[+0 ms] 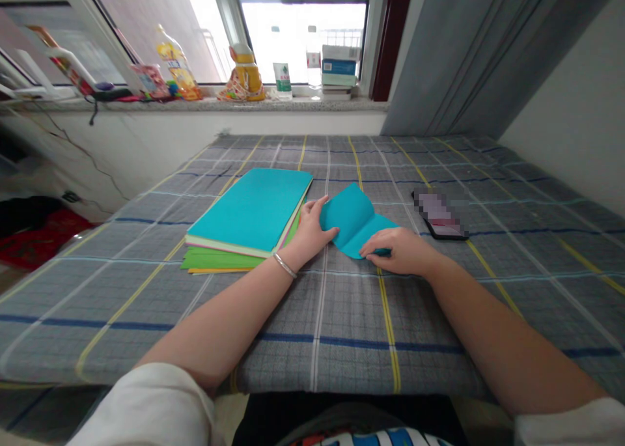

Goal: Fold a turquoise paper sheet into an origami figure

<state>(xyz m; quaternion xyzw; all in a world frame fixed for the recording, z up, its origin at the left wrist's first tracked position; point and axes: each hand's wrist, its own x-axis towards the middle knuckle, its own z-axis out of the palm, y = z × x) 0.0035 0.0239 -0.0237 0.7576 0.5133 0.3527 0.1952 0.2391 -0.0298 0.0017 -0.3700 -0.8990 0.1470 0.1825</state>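
Observation:
A creased piece of blue paper (349,215) is between my two hands above the checked cloth. My left hand (312,230) holds its left edge, with the thumb lying on the paper and the fingers along the side. At the lower right edge, my right hand (403,250) pinches the paper, and a darker folded-over part shows under its fingers. A fold line runs across the middle of the sheet. Just left of my left hand lies a stack of coloured paper (256,205), blue on top with white, green and orange edges below.
A phone (442,215) lies to the right on the checked cloth (342,309). Behind, the window sill (303,105) carries a drink bottle (178,65), a yellow bottle (249,75), a tube (282,80) and stacked boxes (338,68). A grey curtain (454,55) hangs at the right.

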